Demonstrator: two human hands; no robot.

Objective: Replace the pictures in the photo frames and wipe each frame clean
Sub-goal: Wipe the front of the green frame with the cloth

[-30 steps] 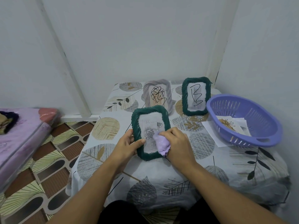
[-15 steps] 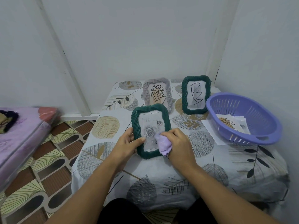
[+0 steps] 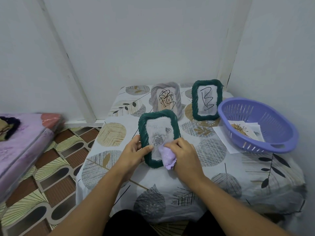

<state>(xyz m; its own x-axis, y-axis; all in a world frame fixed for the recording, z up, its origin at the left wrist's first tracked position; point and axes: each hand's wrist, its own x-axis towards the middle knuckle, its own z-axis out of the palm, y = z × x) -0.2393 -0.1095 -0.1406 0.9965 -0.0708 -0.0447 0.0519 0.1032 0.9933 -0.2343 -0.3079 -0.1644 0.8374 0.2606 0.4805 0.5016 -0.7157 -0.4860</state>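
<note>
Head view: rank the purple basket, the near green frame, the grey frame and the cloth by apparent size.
1. purple basket
2. near green frame
3. grey frame, though it stands farther back and partly hidden, so its rank against the near frame is unsure
4. cloth, bunched in the right hand

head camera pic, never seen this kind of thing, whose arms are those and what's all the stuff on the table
The camera sits on a person's head, looking down, so those are their own bare arms. No robot here. The left hand steadies a green photo frame with a rose picture, upright on the leaf-print tablecloth. The right hand presses a lilac cloth on its glass. Behind stand a grey frame and another green frame, both holding scribbles. At right, a purple basket holds loose pictures.
</note>
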